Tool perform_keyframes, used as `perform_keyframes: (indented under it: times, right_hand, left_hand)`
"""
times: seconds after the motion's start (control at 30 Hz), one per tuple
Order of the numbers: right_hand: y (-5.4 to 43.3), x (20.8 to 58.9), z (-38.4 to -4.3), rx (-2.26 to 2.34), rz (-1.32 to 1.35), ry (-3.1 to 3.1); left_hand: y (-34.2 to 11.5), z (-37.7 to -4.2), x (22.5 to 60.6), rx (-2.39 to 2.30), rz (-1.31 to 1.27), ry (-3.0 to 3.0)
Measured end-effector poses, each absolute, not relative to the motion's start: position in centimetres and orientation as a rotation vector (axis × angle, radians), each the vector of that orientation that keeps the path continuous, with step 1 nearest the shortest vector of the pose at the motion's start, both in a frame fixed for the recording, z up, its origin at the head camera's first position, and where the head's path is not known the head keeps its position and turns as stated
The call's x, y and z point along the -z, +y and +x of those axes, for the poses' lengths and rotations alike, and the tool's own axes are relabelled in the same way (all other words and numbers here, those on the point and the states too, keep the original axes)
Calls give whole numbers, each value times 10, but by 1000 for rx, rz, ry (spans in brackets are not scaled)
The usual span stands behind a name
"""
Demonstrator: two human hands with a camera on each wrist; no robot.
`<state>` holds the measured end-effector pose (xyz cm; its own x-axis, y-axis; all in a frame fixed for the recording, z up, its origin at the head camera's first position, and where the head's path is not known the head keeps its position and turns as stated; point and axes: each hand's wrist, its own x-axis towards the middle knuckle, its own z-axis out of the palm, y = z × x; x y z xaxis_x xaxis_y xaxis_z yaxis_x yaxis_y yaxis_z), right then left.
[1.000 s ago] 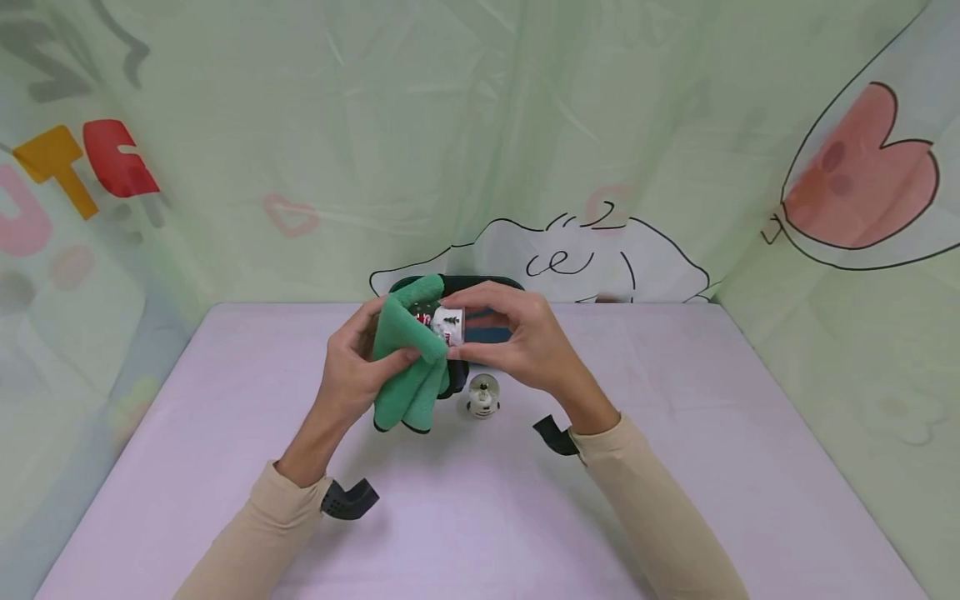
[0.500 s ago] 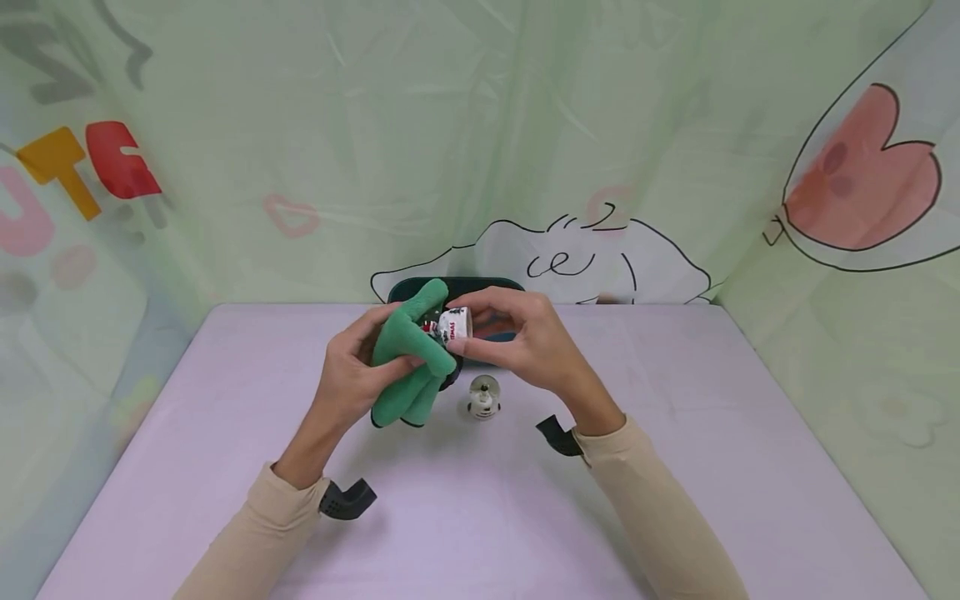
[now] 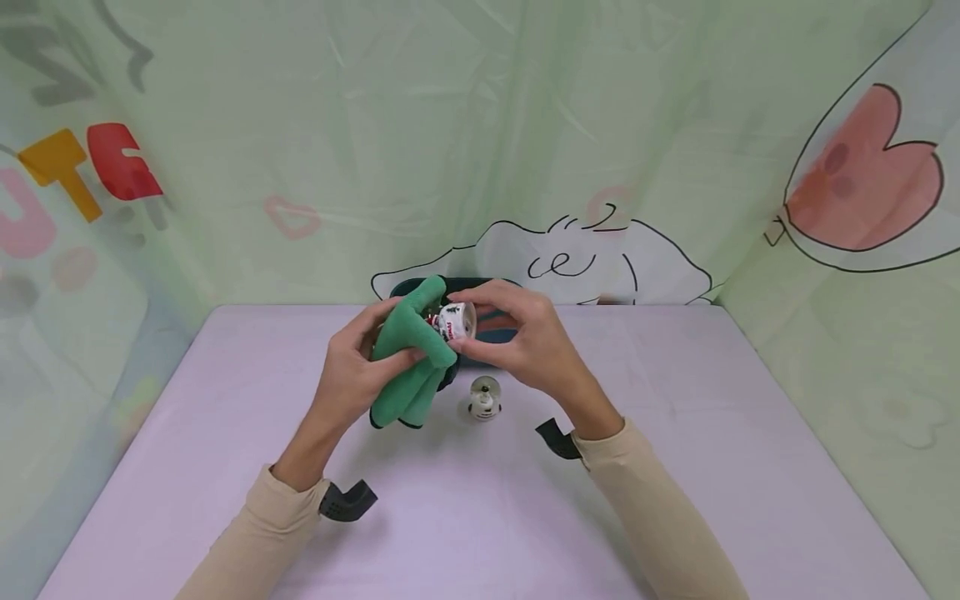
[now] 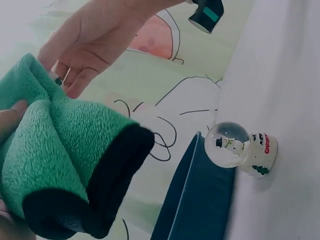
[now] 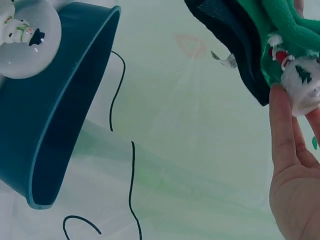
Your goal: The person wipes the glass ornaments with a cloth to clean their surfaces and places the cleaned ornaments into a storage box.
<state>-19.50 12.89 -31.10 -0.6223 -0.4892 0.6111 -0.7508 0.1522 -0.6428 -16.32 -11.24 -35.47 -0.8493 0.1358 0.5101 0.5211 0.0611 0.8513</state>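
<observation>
My left hand (image 3: 360,358) grips a green plush cloth (image 3: 408,333) with dark edging, folded about the globe end of a small snow globe. The white printed base of that snow globe (image 3: 453,322) sticks out to the right, pinched between the thumb and fingers of my right hand (image 3: 517,329). In the right wrist view a red-and-white figure shows by the base of the held snow globe (image 5: 302,85), against the cloth (image 5: 295,25). A second snow globe (image 3: 485,398), with a snowman inside, stands upright on the table below the hands.
Behind the hands a dark teal bin (image 3: 491,336) stands at the table's back edge, partly hidden by the hands and cloth. The pale table (image 3: 645,500) meets a printed curtain (image 3: 337,125) at the back. Each sleeve carries a black wrist mount (image 3: 348,501).
The held snow globe has turned in my right fingers, so its base's underside now faces more toward the right. The cloth has shifted slightly around it. The standing snow globe stays put.
</observation>
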Motion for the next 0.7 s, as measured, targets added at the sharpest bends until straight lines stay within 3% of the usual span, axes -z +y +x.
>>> perform_keyframes:
  times: [0.4,0.7]
  right_hand:
    - [120,320,-197,-1681,1259,-2081]
    - [113,321,-200,-1769,1179,-2179]
  left_hand:
    - [-108,-164,361,2041,-549,-2036]
    - [-103,-166,364,2074,-625,-1964]
